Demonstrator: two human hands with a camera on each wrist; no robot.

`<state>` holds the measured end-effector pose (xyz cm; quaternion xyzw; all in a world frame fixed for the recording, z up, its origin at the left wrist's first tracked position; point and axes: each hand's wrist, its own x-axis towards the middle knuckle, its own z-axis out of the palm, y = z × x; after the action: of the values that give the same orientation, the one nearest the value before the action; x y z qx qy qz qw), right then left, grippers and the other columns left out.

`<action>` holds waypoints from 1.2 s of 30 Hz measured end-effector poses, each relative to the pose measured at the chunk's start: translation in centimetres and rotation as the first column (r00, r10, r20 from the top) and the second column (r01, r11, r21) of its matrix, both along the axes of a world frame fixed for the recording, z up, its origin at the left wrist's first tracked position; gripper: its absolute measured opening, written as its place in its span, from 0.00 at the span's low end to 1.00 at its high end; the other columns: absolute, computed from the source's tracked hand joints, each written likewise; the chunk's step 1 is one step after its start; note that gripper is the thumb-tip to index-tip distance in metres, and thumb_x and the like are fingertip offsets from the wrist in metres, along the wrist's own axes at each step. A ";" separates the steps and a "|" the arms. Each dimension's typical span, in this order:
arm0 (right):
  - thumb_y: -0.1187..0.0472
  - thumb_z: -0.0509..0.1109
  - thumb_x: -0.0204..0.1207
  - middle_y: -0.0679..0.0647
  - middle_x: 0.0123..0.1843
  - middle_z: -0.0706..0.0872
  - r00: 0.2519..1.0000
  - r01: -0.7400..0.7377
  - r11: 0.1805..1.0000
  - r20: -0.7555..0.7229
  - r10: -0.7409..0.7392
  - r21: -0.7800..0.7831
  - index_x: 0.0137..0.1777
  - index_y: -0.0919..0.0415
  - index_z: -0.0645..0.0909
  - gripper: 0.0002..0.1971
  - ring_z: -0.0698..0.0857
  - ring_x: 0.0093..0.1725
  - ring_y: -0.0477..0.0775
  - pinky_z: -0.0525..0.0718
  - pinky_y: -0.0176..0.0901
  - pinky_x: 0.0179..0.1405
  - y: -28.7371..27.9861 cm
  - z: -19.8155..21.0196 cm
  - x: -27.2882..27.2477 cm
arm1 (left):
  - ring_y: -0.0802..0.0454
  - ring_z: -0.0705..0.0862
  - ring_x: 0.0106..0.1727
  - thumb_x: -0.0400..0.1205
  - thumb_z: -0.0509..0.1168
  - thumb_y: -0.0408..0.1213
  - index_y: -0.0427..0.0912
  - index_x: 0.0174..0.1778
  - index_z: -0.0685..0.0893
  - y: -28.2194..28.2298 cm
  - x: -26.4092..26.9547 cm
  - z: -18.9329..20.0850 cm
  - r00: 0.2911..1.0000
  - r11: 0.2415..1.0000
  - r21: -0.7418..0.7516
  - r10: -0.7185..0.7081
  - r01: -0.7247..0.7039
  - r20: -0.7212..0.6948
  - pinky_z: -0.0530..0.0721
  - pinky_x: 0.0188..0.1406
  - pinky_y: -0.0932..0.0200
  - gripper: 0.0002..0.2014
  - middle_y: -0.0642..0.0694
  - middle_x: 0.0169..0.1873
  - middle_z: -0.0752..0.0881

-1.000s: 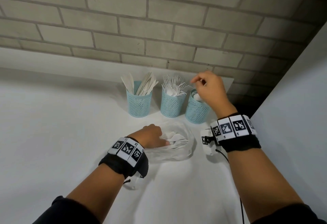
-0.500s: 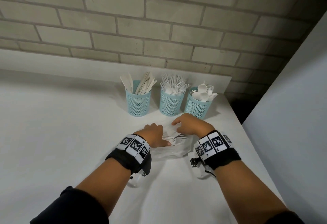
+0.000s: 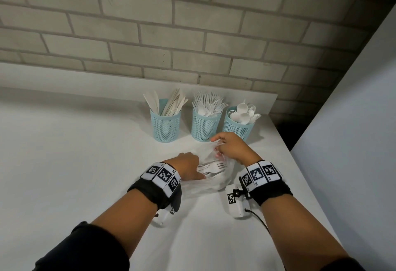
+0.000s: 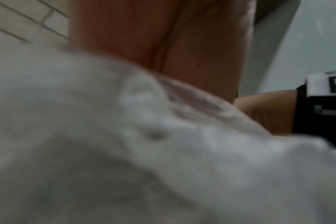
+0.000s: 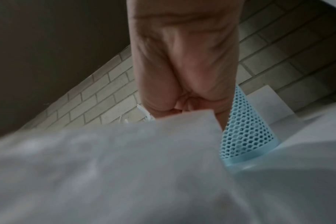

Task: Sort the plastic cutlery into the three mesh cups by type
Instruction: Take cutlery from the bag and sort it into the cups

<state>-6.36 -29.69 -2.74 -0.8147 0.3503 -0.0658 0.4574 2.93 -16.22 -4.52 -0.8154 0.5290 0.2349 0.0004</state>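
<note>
A: Three mesh cups (image 3: 204,124) stand beyond your hands on the worktop (image 3: 64,153): knives beyond your left hand (image 3: 188,166), forks ahead, spoons beyond your right hand (image 3: 230,148).

B: Step in hand?

A: Fetching the next piece, by my reading. Your right hand pinches the far edge of the clear plastic bag (image 3: 214,181) and lifts it; your left hand's fingers curl on the near side, holding the film down. Forks (image 3: 212,168) lie inside, between your hands.

B: Next move?

A: Probably work one fork out handle-first without snagging film, then carry it to the middle cup.

B: Any writing?

A: None readable. Only square coded markers on your wristbands (image 3: 260,173).
</note>
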 end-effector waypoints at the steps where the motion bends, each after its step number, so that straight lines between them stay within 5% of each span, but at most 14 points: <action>1: 0.82 0.59 0.73 0.61 0.49 0.80 1.000 0.010 1.000 0.010 -0.010 0.013 0.58 0.64 0.81 0.20 0.83 0.33 0.50 0.86 0.34 0.32 0.0 0.0 -0.1 | 0.42 0.80 0.59 0.79 0.65 0.54 0.37 0.61 0.78 0.1 0.1 0.1 1.000 0.999 -0.035 -0.004 0.004 -0.012 0.77 0.54 0.54 0.24 0.39 0.60 0.81; 9: 0.81 0.61 0.75 0.61 0.51 0.82 1.000 0.031 0.995 -0.007 -0.030 0.100 0.59 0.64 0.81 0.18 0.87 0.43 0.58 0.90 0.47 0.46 -0.6 -0.4 -0.2 | 0.53 0.76 0.47 0.73 0.73 0.50 0.39 0.56 0.81 0.7 1.6 0.1 0.972 0.966 -0.222 0.084 -0.135 -0.221 0.72 0.41 0.64 0.22 0.50 0.46 0.78; 12: 0.77 0.64 0.74 0.60 0.54 0.84 0.999 0.023 0.998 -0.030 -0.021 0.058 0.57 0.60 0.82 0.17 0.88 0.41 0.54 0.89 0.42 0.41 -0.6 -0.4 -0.2 | 0.55 0.76 0.45 0.73 0.74 0.46 0.39 0.57 0.81 0.8 2.0 -0.2 0.950 0.953 -0.247 0.099 -0.177 -0.297 0.71 0.36 0.72 0.21 0.50 0.45 0.78; 15: 0.74 0.67 0.74 0.59 0.55 0.86 0.998 0.008 1.000 -0.070 -0.008 -0.010 0.57 0.57 0.83 0.16 0.88 0.49 0.58 0.85 0.46 0.49 -0.6 -0.4 -0.2 | 0.55 0.76 0.45 0.74 0.74 0.44 0.39 0.58 0.81 0.9 2.2 -0.3 0.937 0.949 -0.253 0.098 -0.190 -0.335 0.71 0.36 0.74 0.20 0.49 0.46 0.78; 17: 0.74 0.66 0.74 0.60 0.56 0.86 0.997 0.001 1.000 -0.076 -0.001 -0.010 0.59 0.58 0.83 0.16 0.87 0.45 0.53 0.84 0.40 0.43 -0.6 -0.2 -0.3 | 0.56 0.76 0.44 0.76 0.73 0.44 0.40 0.58 0.81 1.0 2.1 -0.2 0.939 0.948 -0.260 0.088 -0.181 -0.333 0.71 0.37 0.71 0.18 0.51 0.44 0.79; 19: 0.74 0.65 0.75 0.59 0.54 0.87 0.997 0.006 1.000 -0.077 -0.006 -0.003 0.61 0.60 0.82 0.16 0.85 0.39 0.48 0.81 0.33 0.35 -0.6 -0.2 -0.3 | 0.59 0.73 0.36 0.78 0.70 0.44 0.43 0.47 0.82 1.0 2.0 -0.1 0.958 0.951 -0.274 0.062 -0.142 -0.282 0.68 0.33 0.68 0.10 0.53 0.35 0.76; 21: 0.74 0.64 0.77 0.58 0.50 0.86 0.997 0.017 1.000 -0.073 -0.017 0.011 0.62 0.62 0.81 0.16 0.83 0.34 0.45 0.78 0.28 0.25 -0.5 -0.1 -0.4 | 0.59 0.66 0.28 0.80 0.67 0.43 0.43 0.29 0.72 0.9 1.8 -0.1 0.981 0.963 -0.262 0.015 -0.067 -0.195 0.62 0.28 0.65 0.16 0.52 0.28 0.70; 23: 0.74 0.64 0.77 0.57 0.49 0.85 0.997 0.026 1.000 -0.070 -0.026 0.010 0.62 0.62 0.81 0.15 0.81 0.27 0.42 0.72 0.25 0.16 -0.5 -0.1 -0.5 | 0.57 0.64 0.27 0.80 0.65 0.41 0.44 0.25 0.65 0.8 1.6 -0.1 0.990 0.970 -0.240 -0.008 -0.026 -0.140 0.60 0.27 0.62 0.20 0.50 0.26 0.68; 27: 0.75 0.62 0.78 0.58 0.51 0.84 0.997 0.025 1.000 -0.069 -0.024 0.011 0.61 0.63 0.81 0.15 0.76 0.14 0.34 0.68 0.24 0.11 -0.7 -0.1 -0.5 | 0.50 0.74 0.36 0.81 0.63 0.43 0.42 0.33 0.73 0.7 1.1 0.1 0.992 0.985 -0.172 0.007 -0.028 -0.123 0.67 0.33 0.61 0.13 0.48 0.34 0.76; 30: 0.72 0.66 0.76 0.55 0.55 0.83 0.995 0.011 1.000 -0.098 -0.012 -0.012 0.62 0.59 0.81 0.16 0.77 0.26 0.39 0.67 0.24 0.15 -0.8 -0.2 -0.5 | 0.42 0.80 0.55 0.82 0.61 0.45 0.35 0.58 0.79 1.0 1.2 0.5 0.984 0.987 -0.147 0.045 -0.071 -0.173 0.71 0.47 0.59 0.17 0.40 0.54 0.82; 36: 0.68 0.69 0.75 0.56 0.55 0.85 0.994 0.016 1.000 -0.111 -0.018 -0.020 0.59 0.56 0.82 0.13 0.81 0.37 0.47 0.75 0.31 0.25 -1.2 -0.5 -0.3 | 0.55 0.81 0.40 0.84 0.58 0.37 0.41 0.47 0.77 1.5 1.8 1.0 0.910 0.965 -0.211 0.055 -0.153 -0.412 0.76 0.41 0.65 0.04 0.45 0.44 0.85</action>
<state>-6.67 -30.85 -3.28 -0.8185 0.3815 -0.0274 0.4287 4.74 -14.69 -3.56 -0.7709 0.4976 0.3320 -0.2189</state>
